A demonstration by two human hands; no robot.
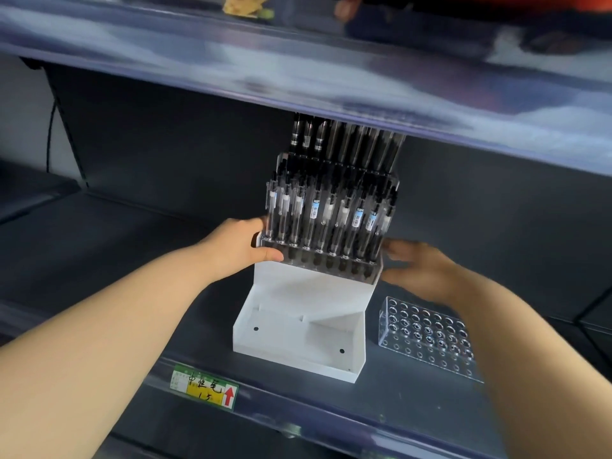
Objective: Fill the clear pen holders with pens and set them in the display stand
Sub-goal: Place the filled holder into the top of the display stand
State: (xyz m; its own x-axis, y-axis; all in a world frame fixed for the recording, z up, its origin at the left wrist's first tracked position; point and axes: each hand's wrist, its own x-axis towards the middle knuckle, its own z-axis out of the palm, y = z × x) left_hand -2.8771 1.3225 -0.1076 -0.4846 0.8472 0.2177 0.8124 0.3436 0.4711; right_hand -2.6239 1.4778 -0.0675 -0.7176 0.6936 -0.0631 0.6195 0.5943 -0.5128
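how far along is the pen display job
Done: a pen-filled holder sits on the white display stand's top tier. In hand: left hand grips a second filled holder on the middle tier; right hand is blurred beside it. Left: the empty clear holder on the shelf.

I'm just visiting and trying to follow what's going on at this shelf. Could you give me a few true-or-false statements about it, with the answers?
1. The left hand grips the left end of the pen-filled clear holder. True.
2. The white display stand has its lowest tier full of pens. False: the lowest tier is bare; pens stand only in the tiers higher up.
3. An empty clear holder lies on the shelf to the right of the stand. True.
4. The right hand is lifting that empty holder. False: it is up by the right end of the filled holder, blurred, so contact is unclear.
5. A price label on the shelf edge carries a red arrow. True.
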